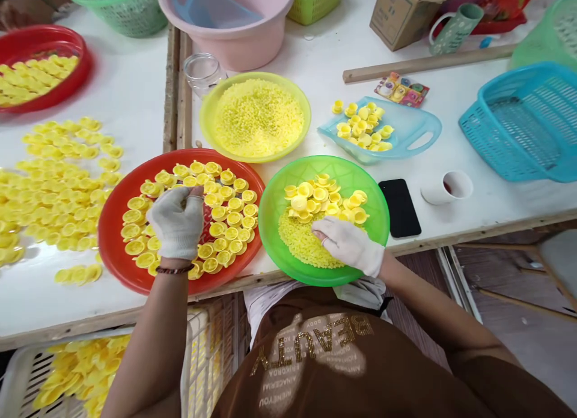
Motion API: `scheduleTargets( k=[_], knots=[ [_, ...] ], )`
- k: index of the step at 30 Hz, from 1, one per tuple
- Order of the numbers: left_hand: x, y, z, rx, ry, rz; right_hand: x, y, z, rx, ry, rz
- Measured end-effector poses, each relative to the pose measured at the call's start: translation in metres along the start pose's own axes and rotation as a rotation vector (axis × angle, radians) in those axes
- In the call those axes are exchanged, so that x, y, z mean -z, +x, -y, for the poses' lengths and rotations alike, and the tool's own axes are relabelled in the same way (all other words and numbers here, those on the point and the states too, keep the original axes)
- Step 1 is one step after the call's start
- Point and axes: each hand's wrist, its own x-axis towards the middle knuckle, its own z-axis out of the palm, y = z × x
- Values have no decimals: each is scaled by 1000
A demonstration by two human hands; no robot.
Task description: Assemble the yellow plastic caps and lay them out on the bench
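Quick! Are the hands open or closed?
Left hand: curled closed over the red tray; can't tell if holding anything.
Right hand: at the yellow granules; can't tell open or closed.

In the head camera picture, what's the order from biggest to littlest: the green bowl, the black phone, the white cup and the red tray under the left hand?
1. Red tray
2. Green bowl
3. Black phone and white cup: too alike to rank

White gloves (177,227), dark beaded bracelet (175,270), brown "BEAUTY" shirt (369,376)
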Motion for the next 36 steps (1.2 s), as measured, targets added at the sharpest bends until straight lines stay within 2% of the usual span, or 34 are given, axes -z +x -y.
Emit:
scheduleTargets(
  k=[2,3,6,8,10,12,15,18,20,22,24,26,30,36],
  knots=[
    [-4,-8,-35,-126,-74,-3,-4,2,7,-15,-293,114],
    [-10,-13,-53,-201,-118,49,-6,3,11,-17,-393,156],
    [-38,-31,-105,-408,-167,368,-12,4,20,-11,-514,223],
    [-59,-41,-130,-454,13,505,-14,4,21,-26,-510,267],
    [-76,-48,-143,-430,261,562,-15,4,19,-59,-449,291],
    [-84,-50,-146,-417,392,591,-14,4,14,-102,-295,248],
    [-82,-49,-136,-403,265,571,-6,4,5,-127,134,20],
    [-70,-49,-126,-239,-195,562,10,6,1,-164,769,-204],
    [-64,-53,-123,-15,-608,705,23,9,5,-203,1152,-317],
    [-62,-60,-123,252,-974,929,35,14,11,-180,1364,-442],
    [-65,-68,-126,456,-1215,1101,43,20,19,-111,1421,-558],
    [-70,-75,-129,556,-1342,1183,46,26,25,-40,1423,-635],
    [-76,-80,-135,601,-1447,1219,40,32,30,31,1385,-725],
    [-73,-79,-140,637,-1443,1215,31,34,27,32,1331,-736]
  ],
)
